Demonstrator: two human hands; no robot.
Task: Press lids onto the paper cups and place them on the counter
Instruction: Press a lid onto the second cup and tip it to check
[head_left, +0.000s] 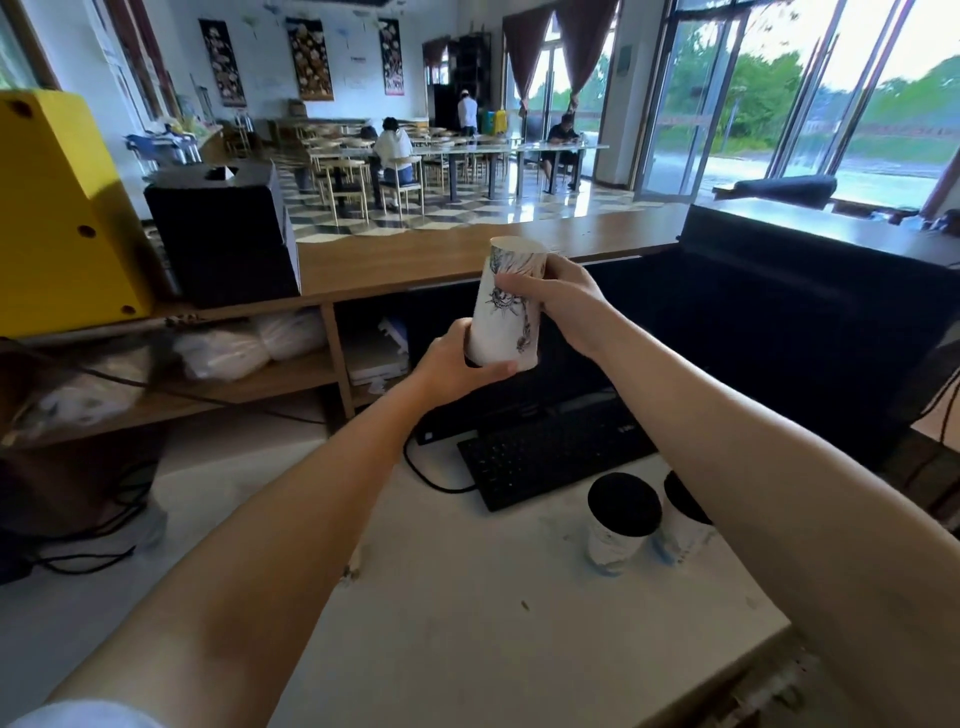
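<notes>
The left hand (457, 366) is gripping the lower end of a paper cup (506, 327), its thumb lying across the front wall and its fingers curling behind. The right hand (553, 304) is clasping the upper part from the right, its fingers wrapping over the printed face. The cup is hanging in the air between them, leaning slightly. Its smooth white paper is carrying a dark line drawing, and its body is narrowing toward the upper end. A dark sliver is showing at the lower end against the left palm; whether that is a lid I cannot tell.

Below the hands a black keyboard (550, 457) is lying on the pale, scuffed desk (467, 623). Nearer the person, beside the right forearm, a lidded cup (621, 525) is standing upright under a round matte black cap. A second lidded cup (683, 525) is standing just beside it, partly hidden by the arm.

Beyond the hands a wooden ledge (441, 260) is running across, bearing a black box (223, 234) and a boxy yellow case (57, 208) off to the left. Under it, left of the left hand, a shelf (291, 371) is holding crumpled pale plastic bags (244, 348).
</notes>
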